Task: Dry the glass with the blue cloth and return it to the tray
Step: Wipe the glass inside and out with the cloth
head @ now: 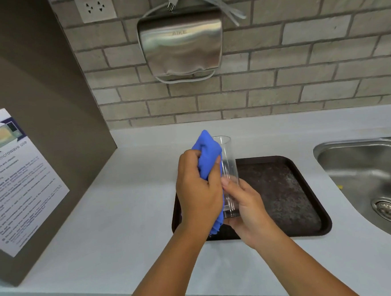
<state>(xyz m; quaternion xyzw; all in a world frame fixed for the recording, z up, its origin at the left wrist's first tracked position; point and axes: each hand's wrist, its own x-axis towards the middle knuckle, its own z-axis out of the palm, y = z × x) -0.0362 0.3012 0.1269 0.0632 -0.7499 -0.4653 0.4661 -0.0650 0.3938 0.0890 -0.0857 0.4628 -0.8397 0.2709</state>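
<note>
A tall clear glass (227, 159) is held upright above the left part of the dark brown tray (285, 194). My right hand (247, 211) grips the glass around its lower end. My left hand (197, 189) clutches the bunched blue cloth (207, 154) and presses it against the glass's left side. The cloth's lower end hangs out below my left hand. The tray lies flat on the white counter with nothing else seen on it.
A steel sink (372, 181) is set into the counter at the right. A brown panel with a microwave notice (14, 179) stands at the left. A metal hand dryer (180, 42) and a socket (95, 7) are on the brick wall behind.
</note>
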